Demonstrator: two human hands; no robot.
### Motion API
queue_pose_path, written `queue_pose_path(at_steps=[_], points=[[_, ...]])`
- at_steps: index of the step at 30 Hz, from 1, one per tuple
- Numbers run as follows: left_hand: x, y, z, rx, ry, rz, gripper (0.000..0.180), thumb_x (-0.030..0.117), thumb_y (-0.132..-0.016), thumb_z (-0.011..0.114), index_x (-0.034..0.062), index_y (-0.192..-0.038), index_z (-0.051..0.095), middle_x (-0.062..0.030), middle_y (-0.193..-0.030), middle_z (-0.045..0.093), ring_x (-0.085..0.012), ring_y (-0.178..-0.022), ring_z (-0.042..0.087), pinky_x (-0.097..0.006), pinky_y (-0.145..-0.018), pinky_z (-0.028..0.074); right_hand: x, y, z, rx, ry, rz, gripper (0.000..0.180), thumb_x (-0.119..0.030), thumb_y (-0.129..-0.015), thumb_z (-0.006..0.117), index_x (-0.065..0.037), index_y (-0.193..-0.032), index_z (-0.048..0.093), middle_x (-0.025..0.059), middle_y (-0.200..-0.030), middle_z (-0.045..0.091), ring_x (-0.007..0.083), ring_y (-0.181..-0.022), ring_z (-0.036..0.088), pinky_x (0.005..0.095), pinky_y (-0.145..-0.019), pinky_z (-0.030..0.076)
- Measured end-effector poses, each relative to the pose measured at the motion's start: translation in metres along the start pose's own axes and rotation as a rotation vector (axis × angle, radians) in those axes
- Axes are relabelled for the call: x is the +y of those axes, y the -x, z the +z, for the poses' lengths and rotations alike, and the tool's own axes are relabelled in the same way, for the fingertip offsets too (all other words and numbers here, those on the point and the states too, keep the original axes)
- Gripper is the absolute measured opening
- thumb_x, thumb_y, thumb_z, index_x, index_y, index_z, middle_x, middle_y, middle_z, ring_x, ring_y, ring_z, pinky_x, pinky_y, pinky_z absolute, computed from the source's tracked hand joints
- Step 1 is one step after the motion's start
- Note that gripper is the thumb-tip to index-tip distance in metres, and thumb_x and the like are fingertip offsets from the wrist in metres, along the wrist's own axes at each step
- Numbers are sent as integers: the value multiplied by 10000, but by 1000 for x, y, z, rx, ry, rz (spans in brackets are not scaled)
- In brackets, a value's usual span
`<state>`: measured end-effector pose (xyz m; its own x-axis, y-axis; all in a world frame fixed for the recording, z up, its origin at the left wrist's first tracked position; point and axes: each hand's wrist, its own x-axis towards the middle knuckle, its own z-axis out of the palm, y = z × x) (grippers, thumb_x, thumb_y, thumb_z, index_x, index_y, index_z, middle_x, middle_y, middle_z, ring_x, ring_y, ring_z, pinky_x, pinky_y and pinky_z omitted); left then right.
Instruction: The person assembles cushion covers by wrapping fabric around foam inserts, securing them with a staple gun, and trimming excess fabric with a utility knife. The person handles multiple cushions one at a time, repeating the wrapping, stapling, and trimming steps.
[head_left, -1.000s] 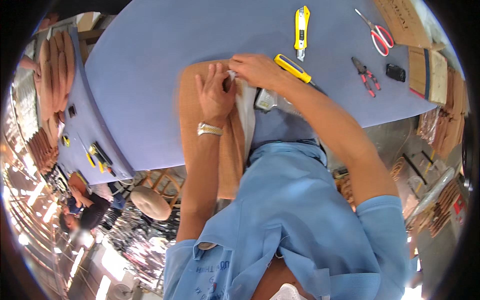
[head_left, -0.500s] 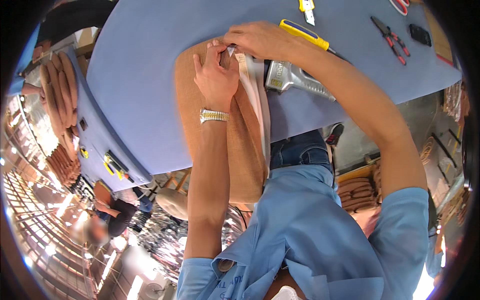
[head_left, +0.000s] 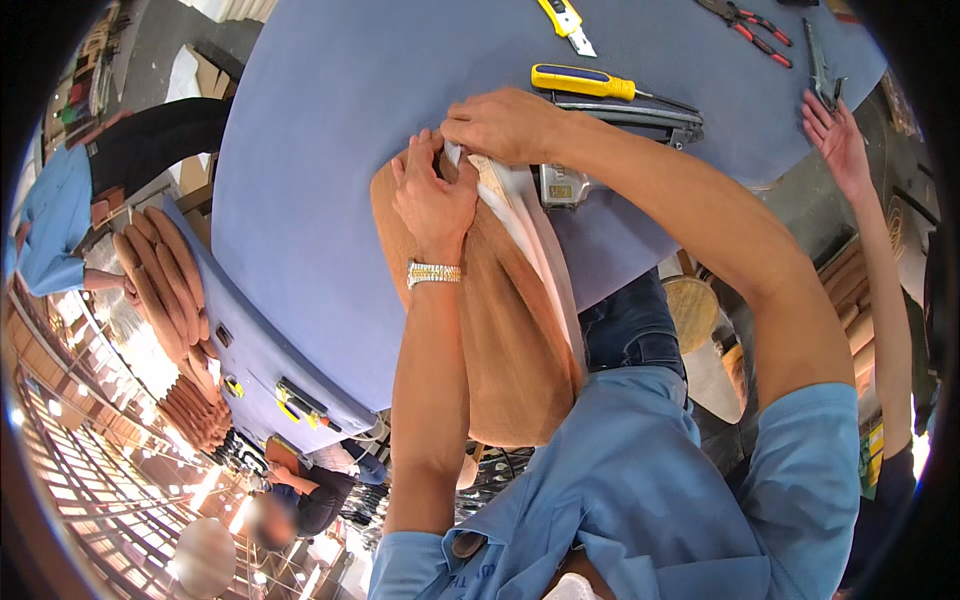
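A long brown fabric-covered upholstery piece [head_left: 515, 340] lies over the table's near edge and reaches my body, its white lining showing along the right side. At its far end, my left hand [head_left: 435, 195], with a watch on the wrist, has its fingers bent and pressed into the brown fabric. My right hand [head_left: 505, 125] is closed against it, pinching the fabric edge beside a small white bit of lining. A metal staple gun [head_left: 565, 187] lies partly under my right forearm. Just beyond my right hand is a yellow screwdriver [head_left: 585, 81].
On the blue table [head_left: 310, 200] are a yellow utility knife [head_left: 570, 25] and red-handled pliers [head_left: 755, 28]. A co-worker's hand [head_left: 840, 145] touches a dark tool [head_left: 820, 65] at far right. Brown padded pieces [head_left: 160, 285] are stacked at left, near another person [head_left: 60, 210].
The view has shifted, so the table and tools appear moved. A co-worker's hand has come in at right. My hands keep their hold at the upholstery piece's far end.
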<state>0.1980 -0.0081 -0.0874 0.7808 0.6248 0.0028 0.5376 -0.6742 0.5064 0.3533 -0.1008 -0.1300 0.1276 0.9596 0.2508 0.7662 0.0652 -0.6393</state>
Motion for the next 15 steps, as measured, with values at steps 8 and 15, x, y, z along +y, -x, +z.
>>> queue_pose_path(at_steps=[8,15], points=[[-8,-3,3,18,31,49,378,119,-794,793,31,-1148,690,-208,-1330,687,-398,-1332,592,-604,-1193,339,-4,-6,-12,-93,-78,39,219,-159,-883,681,-50,-1074,681,88,-975,658,315,-985,681,459,-778,565],[-14,-2,4,10,60,31,403,91,-760,804,56,-1147,697,-185,-1353,680,-363,-1344,588,-612,-1197,339,-2,-17,-23,-214,-91,69,219,-136,-889,680,-63,-1095,690,91,-1007,666,319,-987,679,459,-794,564]])
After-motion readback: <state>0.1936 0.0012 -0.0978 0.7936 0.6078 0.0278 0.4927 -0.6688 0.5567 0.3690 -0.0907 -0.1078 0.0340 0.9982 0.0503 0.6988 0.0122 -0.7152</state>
